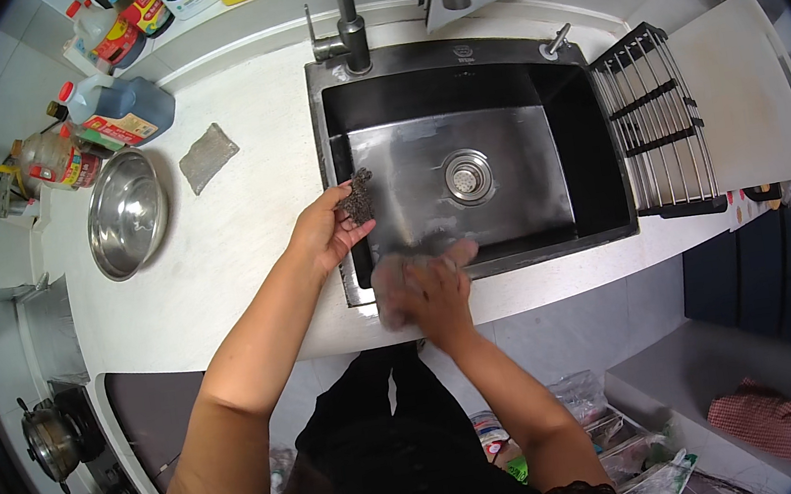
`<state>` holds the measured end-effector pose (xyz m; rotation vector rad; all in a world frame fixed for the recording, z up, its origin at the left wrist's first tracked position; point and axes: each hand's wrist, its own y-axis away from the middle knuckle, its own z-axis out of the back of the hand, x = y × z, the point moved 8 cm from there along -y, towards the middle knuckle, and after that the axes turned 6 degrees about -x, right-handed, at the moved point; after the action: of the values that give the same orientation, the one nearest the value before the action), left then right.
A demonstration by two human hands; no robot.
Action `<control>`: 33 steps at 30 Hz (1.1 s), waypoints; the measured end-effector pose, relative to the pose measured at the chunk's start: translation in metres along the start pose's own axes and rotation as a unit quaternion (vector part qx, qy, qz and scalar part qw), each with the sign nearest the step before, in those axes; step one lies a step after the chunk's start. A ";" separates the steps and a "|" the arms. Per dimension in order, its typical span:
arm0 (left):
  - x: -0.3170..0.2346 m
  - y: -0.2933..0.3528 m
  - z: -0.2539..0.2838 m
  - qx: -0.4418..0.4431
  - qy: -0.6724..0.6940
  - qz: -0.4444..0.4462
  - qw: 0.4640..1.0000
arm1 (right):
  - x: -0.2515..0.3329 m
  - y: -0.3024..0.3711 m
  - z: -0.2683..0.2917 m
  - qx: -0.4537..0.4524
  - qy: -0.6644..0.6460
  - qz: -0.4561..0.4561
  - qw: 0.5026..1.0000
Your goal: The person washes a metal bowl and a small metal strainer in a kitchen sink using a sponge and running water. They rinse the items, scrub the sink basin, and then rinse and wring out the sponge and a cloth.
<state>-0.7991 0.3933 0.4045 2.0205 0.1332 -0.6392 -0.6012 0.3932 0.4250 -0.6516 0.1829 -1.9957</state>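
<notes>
My left hand is closed round a dark steel wool scrubber above the left wall of the black sink. At the sink's front left corner is my right hand, smeared by motion, with its fingers over a greyish-brown cloth. The cloth is blurred too, and seems to press on the rim and counter edge. Light smudges show on the sink's floor, and a round drain strainer sits in its middle. A grey scouring pad lies flat on the counter, left of the sink.
A steel bowl stands on the white counter, beside several bottles. The faucet rises behind the sink. To the right, a wire rack stands against a white cutting board. Bags and a red checked cloth lie below.
</notes>
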 end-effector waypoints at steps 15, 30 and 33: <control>-0.064 0.007 0.023 0.026 0.026 -0.014 0.999 | 0.077 -0.041 -0.020 0.025 -0.029 0.089 0.995; -0.117 0.007 0.092 -0.253 -0.438 -0.491 0.709 | 0.027 -0.051 -0.012 0.095 -0.041 0.034 0.994; -0.121 0.017 0.100 -0.314 -0.453 -0.525 0.648 | 0.038 -0.069 0.006 0.045 -0.131 0.117 0.983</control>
<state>-0.9351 0.3205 0.4387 0.5832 0.8196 -1.9313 -0.6654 0.3958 0.4705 -0.7887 0.0101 -1.6658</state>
